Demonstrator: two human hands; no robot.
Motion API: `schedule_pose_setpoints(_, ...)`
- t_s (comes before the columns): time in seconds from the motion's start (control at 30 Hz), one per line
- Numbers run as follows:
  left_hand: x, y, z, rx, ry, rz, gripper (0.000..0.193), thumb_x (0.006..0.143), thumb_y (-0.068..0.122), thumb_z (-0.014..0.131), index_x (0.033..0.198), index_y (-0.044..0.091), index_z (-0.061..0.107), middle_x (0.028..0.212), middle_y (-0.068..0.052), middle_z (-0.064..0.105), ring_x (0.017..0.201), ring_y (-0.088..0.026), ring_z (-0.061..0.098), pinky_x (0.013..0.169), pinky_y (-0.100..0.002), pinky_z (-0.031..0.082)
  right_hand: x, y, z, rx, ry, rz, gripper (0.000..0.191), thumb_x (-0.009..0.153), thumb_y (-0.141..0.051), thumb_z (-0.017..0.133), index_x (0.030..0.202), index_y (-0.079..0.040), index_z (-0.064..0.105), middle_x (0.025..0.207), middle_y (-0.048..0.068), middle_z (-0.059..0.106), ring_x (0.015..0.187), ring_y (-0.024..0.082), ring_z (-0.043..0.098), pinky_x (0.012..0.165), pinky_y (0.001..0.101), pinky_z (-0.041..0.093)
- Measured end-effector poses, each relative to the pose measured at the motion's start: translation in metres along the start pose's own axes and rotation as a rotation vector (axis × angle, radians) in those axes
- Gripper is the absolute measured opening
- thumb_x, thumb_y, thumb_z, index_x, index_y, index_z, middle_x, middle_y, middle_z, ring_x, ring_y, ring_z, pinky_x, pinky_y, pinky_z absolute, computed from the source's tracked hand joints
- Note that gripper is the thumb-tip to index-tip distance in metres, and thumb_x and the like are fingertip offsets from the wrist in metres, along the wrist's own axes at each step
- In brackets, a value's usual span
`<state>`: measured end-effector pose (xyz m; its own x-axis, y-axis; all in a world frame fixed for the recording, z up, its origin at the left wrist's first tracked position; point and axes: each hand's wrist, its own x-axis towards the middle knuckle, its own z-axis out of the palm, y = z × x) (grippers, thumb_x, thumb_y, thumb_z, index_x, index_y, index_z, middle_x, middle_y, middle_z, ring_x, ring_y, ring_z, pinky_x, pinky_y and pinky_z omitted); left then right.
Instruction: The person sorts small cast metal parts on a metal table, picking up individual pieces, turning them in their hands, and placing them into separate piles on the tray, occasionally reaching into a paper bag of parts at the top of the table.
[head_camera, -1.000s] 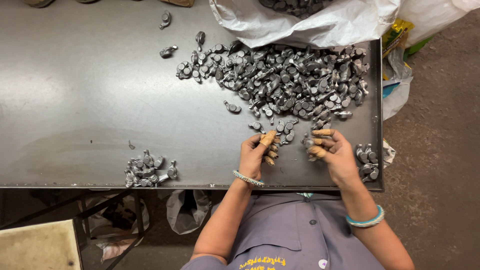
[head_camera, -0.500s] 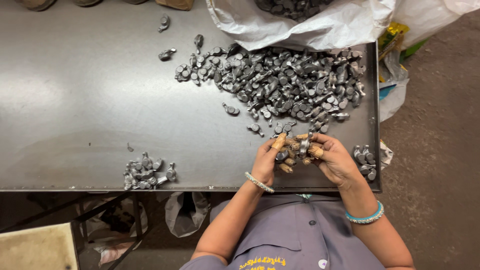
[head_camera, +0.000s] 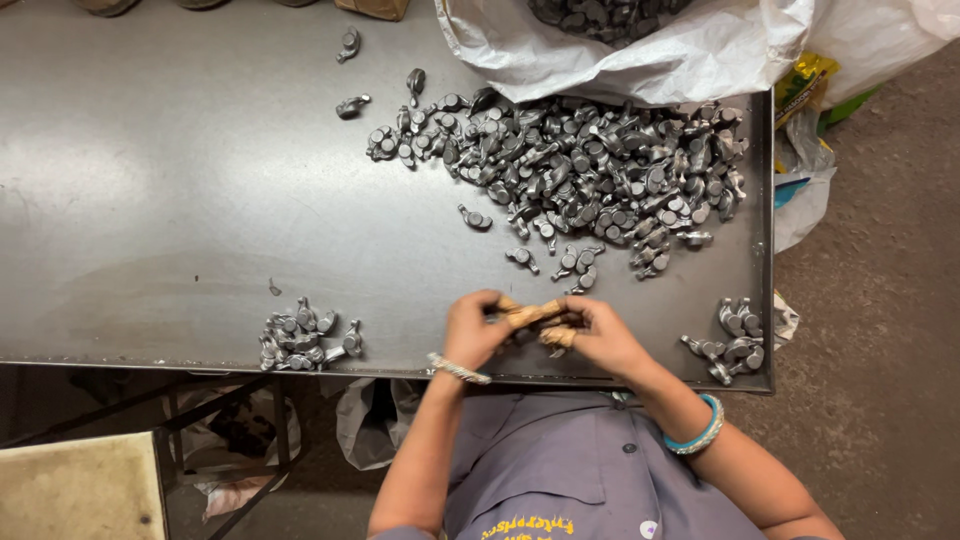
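My left hand (head_camera: 470, 330) and my right hand (head_camera: 598, 335) meet at the near edge of the grey metal table (head_camera: 180, 200), fingers curled together around small grey metal parts (head_camera: 560, 322). The fingertips wear tan wraps. The held pieces are mostly hidden by my fingers. A large heap of the same metal parts (head_camera: 590, 175) lies just beyond my hands. A small pile (head_camera: 305, 335) sits to the left of my left hand, and another small pile (head_camera: 730, 340) to the right of my right hand.
A white sack (head_camera: 640, 45) with more metal parts lies open at the table's far edge. A few single parts (head_camera: 350, 105) lie apart on the far left. Bags hang under the table, with brown floor on the right.
My hands have come together from a spread position on the table and moved slightly toward me, closing around parts picked from the heap's near edge.
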<state>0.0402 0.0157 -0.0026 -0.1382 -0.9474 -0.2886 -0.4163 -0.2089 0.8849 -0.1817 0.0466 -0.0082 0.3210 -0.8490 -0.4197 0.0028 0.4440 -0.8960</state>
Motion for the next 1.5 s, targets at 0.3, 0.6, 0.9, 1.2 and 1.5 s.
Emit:
schedule_pose_setpoints(0.3,-0.027,-0.026,-0.132,0.631,0.232,-0.362,0.034,0.069,0.035,0.091,0.088,0.009,0.080,0.078,-0.010,0.076,0.070,-0.024,0.072,0.072,-0.039,0.056,0.009,-0.053,-0.029,-1.160,0.439,-0.639,0.047,0.075,0.014,0.063,0.114,-0.009,0.072,0.116,0.006,0.072,0.110,0.029,0.060,0.096,0.0419,0.049)
schedule_pose_setpoints(0.6,-0.009,0.015,-0.120,0.530,0.485,-0.287,0.074,0.064,0.035,0.096,0.130,0.011,0.070,0.072,-0.012,0.068,0.068,-0.028,0.066,0.070,-0.043,0.054,-0.042,-0.051,-0.040,-1.087,0.527,-0.300,0.040,0.075,-0.005,0.080,0.113,-0.013,0.074,0.101,0.008,0.070,0.097,0.030,0.058,0.088,0.0403,0.050)
schedule_pose_setpoints(0.9,0.072,0.028,-0.054,0.385,0.192,0.049,0.081,0.067,0.014,0.088,0.142,0.013,0.059,0.107,-0.011,0.063,0.092,-0.028,0.066,0.083,-0.041,0.054,-0.050,-0.032,-0.037,-1.008,0.524,-0.384,0.031,0.077,-0.003,0.080,0.105,-0.010,0.072,0.098,0.007,0.071,0.096,0.029,0.063,0.087,0.0391,0.052)
schedule_pose_setpoints(1.2,0.049,0.027,-0.007,0.341,0.054,0.166,0.048,0.070,0.012,0.084,0.116,0.008,0.072,0.108,-0.010,0.066,0.095,-0.032,0.068,0.084,-0.041,0.055,-0.050,0.015,-0.083,0.405,0.335,-0.256,0.031,0.091,0.008,0.066,0.122,0.006,0.064,0.119,0.016,0.071,0.106,0.022,0.070,0.092,0.0337,0.058)
schedule_pose_setpoints(1.5,0.004,0.052,0.037,0.008,0.098,0.256,0.031,0.075,0.013,0.086,0.104,0.008,0.077,0.092,-0.006,0.071,0.077,-0.019,0.070,0.071,-0.032,0.057,-0.048,0.012,-0.079,0.544,0.302,-0.205,0.040,0.089,0.009,0.066,0.128,0.006,0.062,0.125,0.016,0.069,0.109,0.023,0.070,0.096,0.0422,0.060)
